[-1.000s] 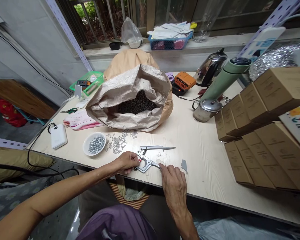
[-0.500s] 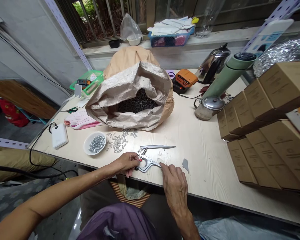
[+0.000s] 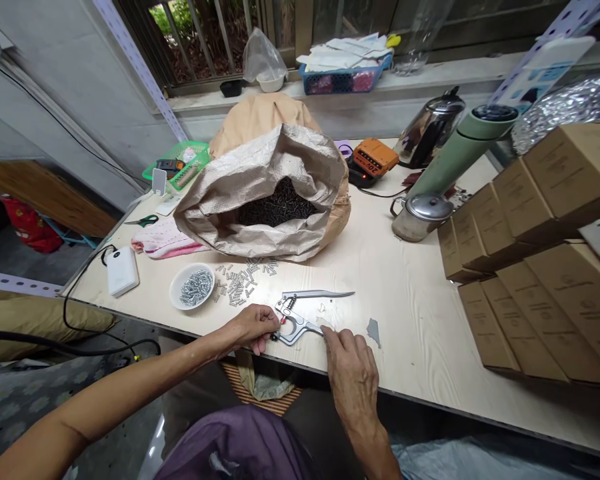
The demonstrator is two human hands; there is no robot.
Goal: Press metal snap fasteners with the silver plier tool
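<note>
A silver pair of spring-loaded pliers lies near the table's front edge, its two long handles spread apart and pointing right. A dark coil spring and a small red part show near its left end. My left hand pinches that end between thumb and fingers; whatever else sits in the fingertips is hidden. My right hand grips the tip of the lower handle, fingers bent. Behind the tool, small metal pins lie scattered beside a white bowl of shiny metal pieces. A big sack gapes open, dark small parts inside.
Cardboard boxes are stacked along the right side. A lidded steel cup, green flask, kettle and orange battery stand behind. Leftward are a white power bank, pink cloth, scissors and green basket.
</note>
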